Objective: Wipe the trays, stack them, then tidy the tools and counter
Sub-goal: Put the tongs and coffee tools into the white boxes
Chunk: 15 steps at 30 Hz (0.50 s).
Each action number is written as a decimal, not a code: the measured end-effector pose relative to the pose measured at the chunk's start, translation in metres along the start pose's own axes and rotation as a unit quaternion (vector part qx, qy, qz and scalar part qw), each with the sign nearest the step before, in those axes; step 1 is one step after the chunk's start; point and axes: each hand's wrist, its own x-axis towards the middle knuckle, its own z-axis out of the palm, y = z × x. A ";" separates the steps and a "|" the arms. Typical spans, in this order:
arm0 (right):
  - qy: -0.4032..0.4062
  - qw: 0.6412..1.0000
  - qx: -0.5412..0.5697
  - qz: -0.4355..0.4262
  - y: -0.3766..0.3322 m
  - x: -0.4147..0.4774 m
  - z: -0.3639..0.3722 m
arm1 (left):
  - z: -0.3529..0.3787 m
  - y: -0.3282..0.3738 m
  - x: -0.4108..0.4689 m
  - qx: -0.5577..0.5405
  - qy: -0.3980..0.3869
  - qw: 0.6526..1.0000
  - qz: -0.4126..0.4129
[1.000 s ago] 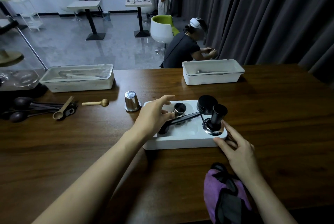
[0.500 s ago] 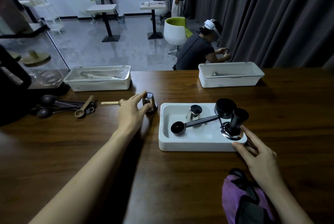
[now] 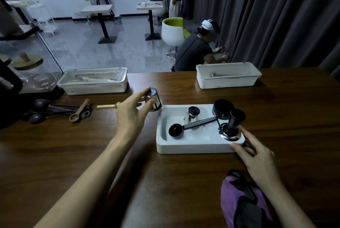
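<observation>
The left hand (image 3: 132, 117) is pinching the tilted steel cup (image 3: 154, 99) in its fingers, risking a slip onto the worktop (image 3: 73, 154), while the right hand (image 3: 257, 156) is lying open against the tray (image 3: 193, 147).

Tray (image 3: 193, 146) centre counter, spoons (image 3: 60, 110) left, cloth (image 3: 242, 202) nearer right

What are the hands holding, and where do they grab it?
The left hand pinches the small metal cup by its sides, near the top. The right hand rests on the near right corner of the white tray.
</observation>
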 end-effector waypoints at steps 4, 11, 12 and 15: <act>-0.003 1.000 0.000 0.006 0.001 0.000 0.001 | 0.000 0.037 -0.026 -0.047 -0.049 0.997 0.031; 0.000 1.000 0.000 0.008 0.005 0.000 0.001 | 0.026 0.058 -0.062 -0.056 -0.135 0.987 0.068; 0.001 1.000 0.001 0.006 0.004 0.000 0.001 | 0.029 0.058 -0.065 -0.053 -0.145 0.986 0.068; 0.003 1.000 0.005 0.004 0.002 -0.001 0.001 | 0.035 0.057 -0.068 -0.031 -0.162 0.984 0.072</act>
